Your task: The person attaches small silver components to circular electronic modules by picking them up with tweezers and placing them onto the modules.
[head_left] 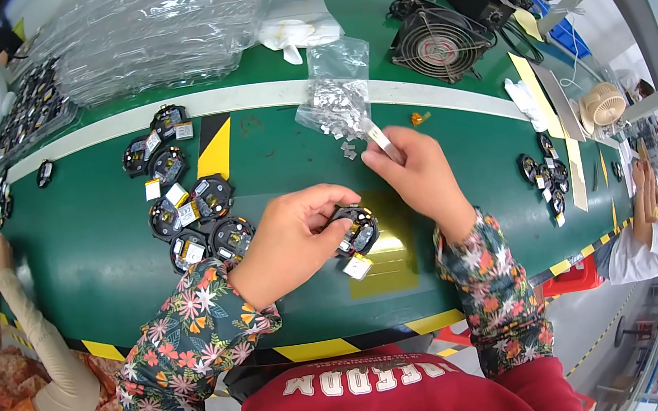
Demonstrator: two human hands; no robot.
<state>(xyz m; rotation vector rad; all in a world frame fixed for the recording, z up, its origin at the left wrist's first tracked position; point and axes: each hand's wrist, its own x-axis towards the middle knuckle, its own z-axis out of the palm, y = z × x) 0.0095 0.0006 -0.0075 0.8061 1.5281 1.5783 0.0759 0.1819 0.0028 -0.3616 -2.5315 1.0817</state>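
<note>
My left hand [292, 240] is closed on the edge of a round black device housing [361, 229] with circuit parts inside. A small white battery [358, 266] hangs out of its near side. The housing rests over a yellowish transparent sheet [388, 269] on the green table. In my right hand [423, 175], metal tweezers [384, 144] are pinched, their tips pointing away toward a clear plastic bag [338, 78] of small silvery pieces. Several loose silvery pieces [349, 150] lie just beyond the tweezers. Left of my left hand sit several similar housings [212, 196] with batteries attached.
Stacked clear plastic trays [154, 37] fill the far left. A black fan [441, 45] stands at the far right, with a small beige fan [604, 104] nearer the right edge. More housings [552, 174] lie to the right. Co-workers sit at both sides.
</note>
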